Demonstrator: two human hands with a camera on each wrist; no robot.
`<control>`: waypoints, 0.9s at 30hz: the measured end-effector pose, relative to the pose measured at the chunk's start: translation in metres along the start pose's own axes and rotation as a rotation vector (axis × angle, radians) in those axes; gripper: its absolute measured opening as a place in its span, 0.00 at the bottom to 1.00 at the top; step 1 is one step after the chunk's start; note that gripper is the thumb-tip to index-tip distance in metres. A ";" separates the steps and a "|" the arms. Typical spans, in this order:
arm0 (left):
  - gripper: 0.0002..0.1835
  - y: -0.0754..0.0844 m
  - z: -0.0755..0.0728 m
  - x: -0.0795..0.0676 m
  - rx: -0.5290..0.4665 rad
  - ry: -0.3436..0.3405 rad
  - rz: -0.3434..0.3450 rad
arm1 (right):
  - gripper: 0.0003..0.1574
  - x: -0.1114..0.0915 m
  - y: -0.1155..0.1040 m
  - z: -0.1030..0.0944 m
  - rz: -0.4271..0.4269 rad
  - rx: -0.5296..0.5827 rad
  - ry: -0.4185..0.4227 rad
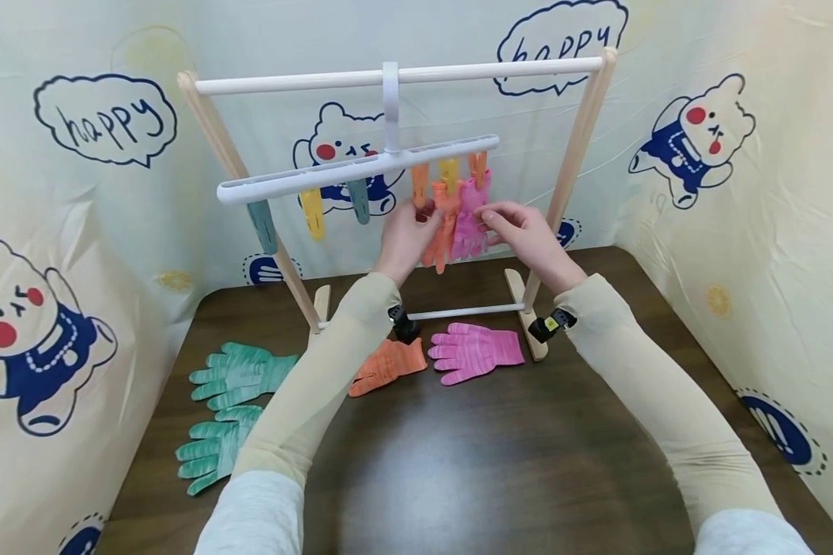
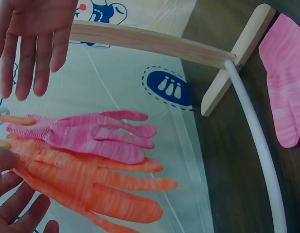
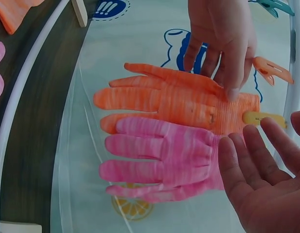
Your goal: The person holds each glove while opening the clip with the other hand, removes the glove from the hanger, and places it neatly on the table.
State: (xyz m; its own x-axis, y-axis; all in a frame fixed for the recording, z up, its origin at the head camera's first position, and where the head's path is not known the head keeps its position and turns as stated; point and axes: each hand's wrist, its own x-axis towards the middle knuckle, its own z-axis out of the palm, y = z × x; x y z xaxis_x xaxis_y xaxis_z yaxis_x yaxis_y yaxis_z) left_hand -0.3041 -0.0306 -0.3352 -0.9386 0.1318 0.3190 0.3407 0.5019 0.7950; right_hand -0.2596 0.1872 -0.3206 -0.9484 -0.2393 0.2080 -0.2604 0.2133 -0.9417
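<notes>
An orange glove (image 1: pixel 444 223) hangs from a yellow clothespin (image 3: pixel 259 118) under a white hanger bar (image 1: pixel 305 173). Beside it a pink glove (image 3: pixel 154 155) hangs from an orange clothespin (image 1: pixel 481 166). My left hand (image 1: pixel 406 235) is at the orange glove's cuff, its thumb against the edge and its other fingers loosely spread below the cuff in the left wrist view. To the right of the pink glove, my right hand (image 3: pixel 266 179) has its palm turned up and fingers relaxed, holding nothing. Another orange clothespin (image 3: pixel 271 70) hangs bare near my left hand.
The hanger hooks over a white rod (image 1: pixel 284 81) on a wooden stand (image 1: pixel 576 162). Bare clothespins, including a yellow one (image 1: pixel 312 214), hang along its left half. Two green gloves (image 1: pixel 243 374), an orange glove (image 1: pixel 392 362) and a pink glove (image 1: pixel 475 353) lie on the dark table (image 1: pixel 500 462).
</notes>
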 end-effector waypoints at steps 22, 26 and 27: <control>0.15 -0.001 0.004 -0.009 -0.188 -0.064 -0.021 | 0.25 0.007 -0.012 0.016 -0.052 0.040 -0.001; 0.15 -0.002 0.003 -0.009 -0.218 -0.070 -0.019 | 0.25 0.008 -0.012 0.015 -0.067 0.043 0.006; 0.15 -0.003 0.003 -0.010 -0.227 -0.075 -0.022 | 0.25 0.008 -0.012 0.015 -0.070 0.047 0.009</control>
State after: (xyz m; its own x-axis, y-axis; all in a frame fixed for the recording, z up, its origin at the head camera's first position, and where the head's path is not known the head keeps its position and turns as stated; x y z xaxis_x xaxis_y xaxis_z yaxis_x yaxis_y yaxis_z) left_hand -0.2961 -0.0306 -0.3419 -0.9445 0.1899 0.2680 0.3159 0.3016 0.8996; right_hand -0.2615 0.1684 -0.3120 -0.9296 -0.2439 0.2761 -0.3178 0.1517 -0.9359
